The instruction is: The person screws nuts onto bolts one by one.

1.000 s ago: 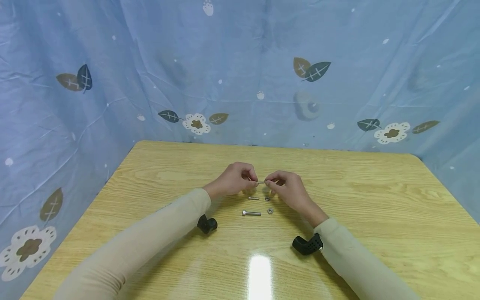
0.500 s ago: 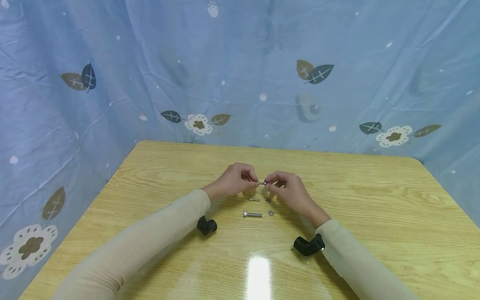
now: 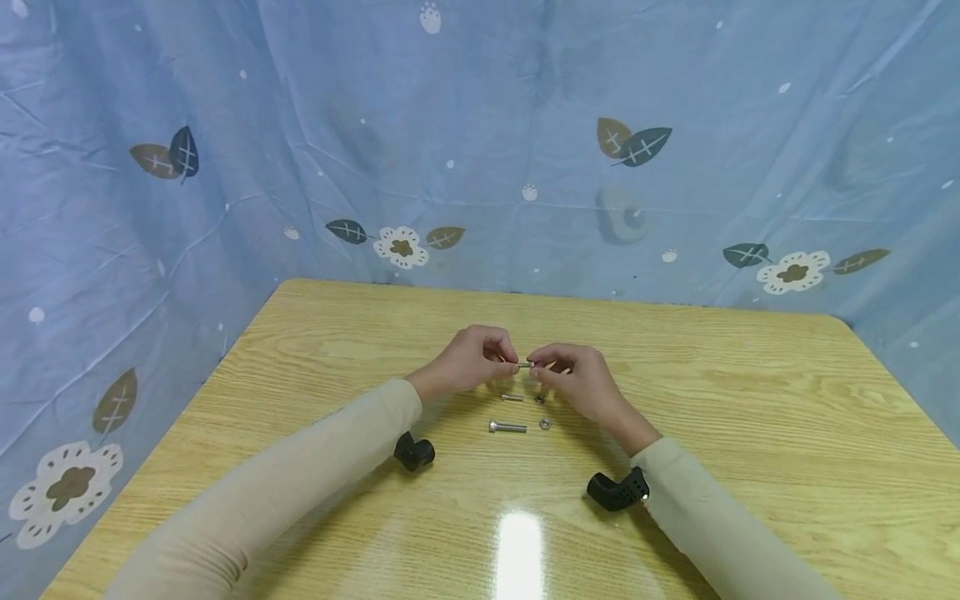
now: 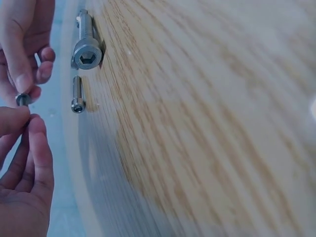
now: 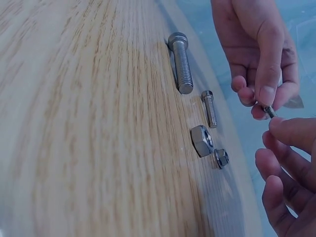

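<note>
A thin bolt (image 5: 270,111) is held level between the two hands, above the desk (image 3: 750,400) and short of its far edge. One end is pinched by the left hand (image 3: 472,358); at the other, what looks like a nut (image 4: 22,99) is pinched by the right hand (image 3: 577,371). Nearer the near edge, a small bolt (image 3: 512,398) and a large bolt (image 3: 507,427) are laid with heads toward the left edge, their tips faced by a small nut (image 3: 540,400) and a large nut (image 3: 545,423).

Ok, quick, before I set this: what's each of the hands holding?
Left hand: closed, holding a small bolt.
Right hand: closed, pinching what looks like a nut.
</note>
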A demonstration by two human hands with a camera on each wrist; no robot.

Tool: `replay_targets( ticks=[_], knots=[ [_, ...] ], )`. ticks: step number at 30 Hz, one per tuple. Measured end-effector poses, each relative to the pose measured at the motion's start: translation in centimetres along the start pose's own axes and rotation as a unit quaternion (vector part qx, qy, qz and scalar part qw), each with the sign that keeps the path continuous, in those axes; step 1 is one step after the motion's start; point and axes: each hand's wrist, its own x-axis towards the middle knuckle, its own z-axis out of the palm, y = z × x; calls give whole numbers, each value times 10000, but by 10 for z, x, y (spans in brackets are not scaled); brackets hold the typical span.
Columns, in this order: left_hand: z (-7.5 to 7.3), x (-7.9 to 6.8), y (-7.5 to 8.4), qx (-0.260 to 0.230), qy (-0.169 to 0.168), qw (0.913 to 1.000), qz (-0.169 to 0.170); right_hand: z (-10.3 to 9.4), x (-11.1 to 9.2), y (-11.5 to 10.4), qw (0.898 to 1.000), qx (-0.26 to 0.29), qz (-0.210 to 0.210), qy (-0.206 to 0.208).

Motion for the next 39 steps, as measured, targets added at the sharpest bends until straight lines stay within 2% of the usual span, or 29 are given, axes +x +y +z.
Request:
replay_targets(
  ticks=[8, 15, 21, 30, 34, 39],
  knots=[
    [1, 1, 0, 76, 103, 9999, 90, -2, 0, 0, 9999, -66, 92, -52],
    [1, 0, 0, 3, 56, 9998, 179, -2, 0, 3, 9998, -78, -91, -141],
    [1, 0, 1, -21, 95, 9995, 293, 0, 2, 3, 9999, -3, -71, -132],
    [3, -2, 5, -78, 36, 9995, 311, 2, 3, 1, 9995, -129, 283, -22],
    [4, -2, 5, -45, 76, 9996, 268, 1, 1, 4, 9990, 17, 438, 53],
    [5, 0, 4, -11, 160, 9996, 245, -2, -2, 8, 9991, 346, 235, 61]
  ],
)
